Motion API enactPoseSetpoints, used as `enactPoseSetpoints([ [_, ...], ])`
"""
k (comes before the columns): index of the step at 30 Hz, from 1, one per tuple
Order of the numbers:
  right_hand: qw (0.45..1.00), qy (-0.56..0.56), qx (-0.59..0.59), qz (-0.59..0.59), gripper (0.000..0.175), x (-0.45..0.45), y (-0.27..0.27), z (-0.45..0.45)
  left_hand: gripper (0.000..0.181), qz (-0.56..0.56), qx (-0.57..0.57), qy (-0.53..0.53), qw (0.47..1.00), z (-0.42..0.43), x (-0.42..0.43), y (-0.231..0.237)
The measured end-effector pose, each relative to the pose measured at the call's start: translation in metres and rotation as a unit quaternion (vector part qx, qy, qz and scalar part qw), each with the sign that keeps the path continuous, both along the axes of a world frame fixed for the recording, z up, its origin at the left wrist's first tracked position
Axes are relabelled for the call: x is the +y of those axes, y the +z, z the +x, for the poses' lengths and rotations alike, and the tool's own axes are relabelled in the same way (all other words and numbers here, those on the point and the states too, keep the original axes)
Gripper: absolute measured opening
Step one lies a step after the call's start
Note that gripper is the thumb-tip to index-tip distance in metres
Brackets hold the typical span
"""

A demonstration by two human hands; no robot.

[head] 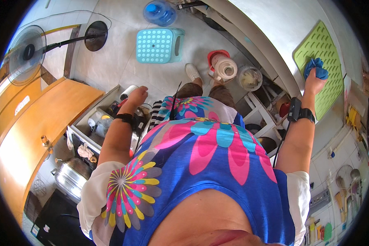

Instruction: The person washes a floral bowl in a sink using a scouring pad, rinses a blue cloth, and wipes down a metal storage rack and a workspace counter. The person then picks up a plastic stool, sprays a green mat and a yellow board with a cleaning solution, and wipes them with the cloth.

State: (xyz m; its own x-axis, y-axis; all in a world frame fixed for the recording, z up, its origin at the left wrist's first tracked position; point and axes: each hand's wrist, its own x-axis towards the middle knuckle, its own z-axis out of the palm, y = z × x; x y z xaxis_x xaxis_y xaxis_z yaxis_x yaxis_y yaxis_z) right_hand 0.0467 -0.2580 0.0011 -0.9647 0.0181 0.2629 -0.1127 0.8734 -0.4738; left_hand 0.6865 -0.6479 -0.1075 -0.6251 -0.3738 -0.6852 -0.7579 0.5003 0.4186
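Note:
My right hand (315, 82) grips a crumpled blue cloth (316, 68) against a light green mat (327, 46) with rows of short ridges. The mat lies on a pale surface at the right. Over on the left, my left hand (137, 96) hangs with curled fingers beside a white cylindrical container (128, 92); its palm is hidden, and I cannot tell whether it touches anything. Below that forearm, an open drawer (80, 124) holds plastic packets and small items.
A turquoise stool (153, 46) and blue water bottle (160, 13) stand on the floor, with a pedestal fan (27, 52) at left. Near my feet are a pale jug-like vessel (226, 69) and a lined bin (250, 78). A steel pot (69, 178) sits lower left; utensils (346, 184) hang lower right.

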Motion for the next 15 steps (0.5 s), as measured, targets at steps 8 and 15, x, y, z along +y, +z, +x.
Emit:
enactPoseSetpoints([
  [8, 0.998, 0.045, 0.025, -0.030, 0.017, -0.007, 0.006, 0.012, 0.033, 0.041, -0.035, 0.061, 0.997, -0.032, 0.003, 0.023],
  [15, 0.955, 0.134, -0.038, -0.264, 0.006, -0.007, 0.003, 0.009, 0.033, 0.035, -0.034, 0.092, 0.995, -0.033, -0.014, 0.034],
])
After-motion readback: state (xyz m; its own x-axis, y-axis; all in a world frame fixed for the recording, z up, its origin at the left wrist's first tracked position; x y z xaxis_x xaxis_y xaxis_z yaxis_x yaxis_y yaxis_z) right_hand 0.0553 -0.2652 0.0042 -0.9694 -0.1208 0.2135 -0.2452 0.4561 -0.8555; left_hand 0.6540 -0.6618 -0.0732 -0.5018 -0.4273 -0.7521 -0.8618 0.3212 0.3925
